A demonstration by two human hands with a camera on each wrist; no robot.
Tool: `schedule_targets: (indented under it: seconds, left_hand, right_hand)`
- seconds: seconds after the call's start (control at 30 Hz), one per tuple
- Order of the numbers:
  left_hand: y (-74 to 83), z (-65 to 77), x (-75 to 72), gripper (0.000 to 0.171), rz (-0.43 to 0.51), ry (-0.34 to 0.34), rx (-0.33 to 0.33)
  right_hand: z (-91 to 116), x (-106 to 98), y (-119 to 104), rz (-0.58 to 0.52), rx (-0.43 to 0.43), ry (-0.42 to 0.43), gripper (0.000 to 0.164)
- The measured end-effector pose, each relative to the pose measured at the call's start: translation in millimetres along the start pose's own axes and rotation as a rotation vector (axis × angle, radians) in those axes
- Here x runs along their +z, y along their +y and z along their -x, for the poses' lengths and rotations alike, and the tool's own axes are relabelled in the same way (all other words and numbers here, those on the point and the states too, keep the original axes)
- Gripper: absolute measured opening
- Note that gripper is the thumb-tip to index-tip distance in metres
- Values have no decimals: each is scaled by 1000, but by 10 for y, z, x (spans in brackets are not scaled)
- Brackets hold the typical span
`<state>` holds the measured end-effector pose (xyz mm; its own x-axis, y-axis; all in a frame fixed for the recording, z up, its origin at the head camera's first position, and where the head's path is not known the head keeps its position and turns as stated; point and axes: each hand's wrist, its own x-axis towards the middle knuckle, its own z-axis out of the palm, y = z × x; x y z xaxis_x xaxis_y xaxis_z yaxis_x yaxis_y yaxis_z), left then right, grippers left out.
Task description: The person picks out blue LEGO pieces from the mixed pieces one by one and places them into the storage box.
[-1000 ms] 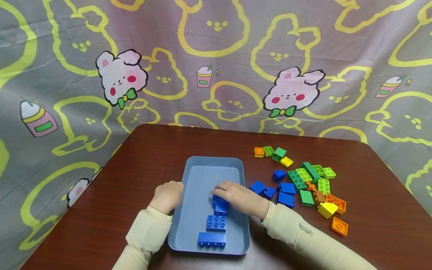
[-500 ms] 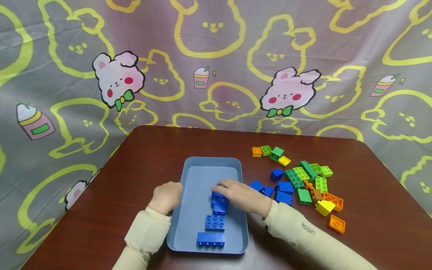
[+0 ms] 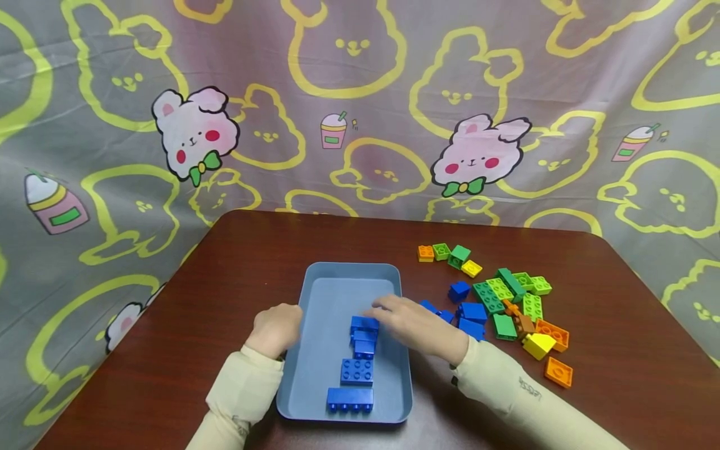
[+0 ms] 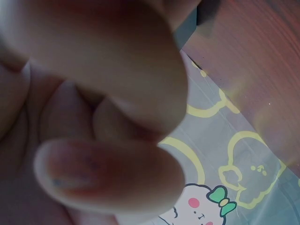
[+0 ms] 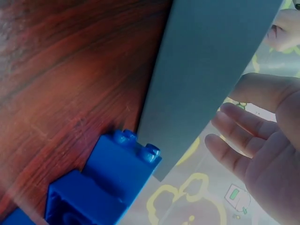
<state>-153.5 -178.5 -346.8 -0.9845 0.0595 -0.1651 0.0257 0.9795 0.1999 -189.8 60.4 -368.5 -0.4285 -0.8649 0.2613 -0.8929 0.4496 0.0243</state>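
Looking down on a dark wooden surface (image 3: pixel 247 262) and a shallow blue-grey tray (image 3: pixel 323 337). Inside the tray, right of its middle, a line of blue bricks (image 3: pixel 357 371) running toward the viewer. At the far end of that line, the farthest blue brick (image 3: pixel 364 322): just left of and slightly nearer than the right hand's (image 3: pixel 409 325) fingertips, touching or apart, cannot tell which; long axis crosswise to the tray. Much farther from that brick, by the left rim, the left hand (image 3: pixel 274 329). Right grip relaxed, fingers loosely extended, holding nothing. Left grip curled inward, with nothing visible inside; cannot tell of any contact with the rim. From the right wrist only: the palm side of the right hand, and studs on a blue brick outside the tray (image 5: pixel 117 168), close by its wall. From the head only: green bricks (image 3: pixel 488 297) farther right. From the left wrist: close, blurred fingers, no bricks.
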Motion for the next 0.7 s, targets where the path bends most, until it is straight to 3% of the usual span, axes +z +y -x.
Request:
schedule_targets:
  seconds: [0.27,0.7]
  left_hand:
    - [2,9,-6,43,9,5,2]
    - [4,12,-8,42,18,-1,-4]
  right_hand:
    - [98,-62,16,10,61,-7,46]
    - [278,-174,12,42,139,3,35]
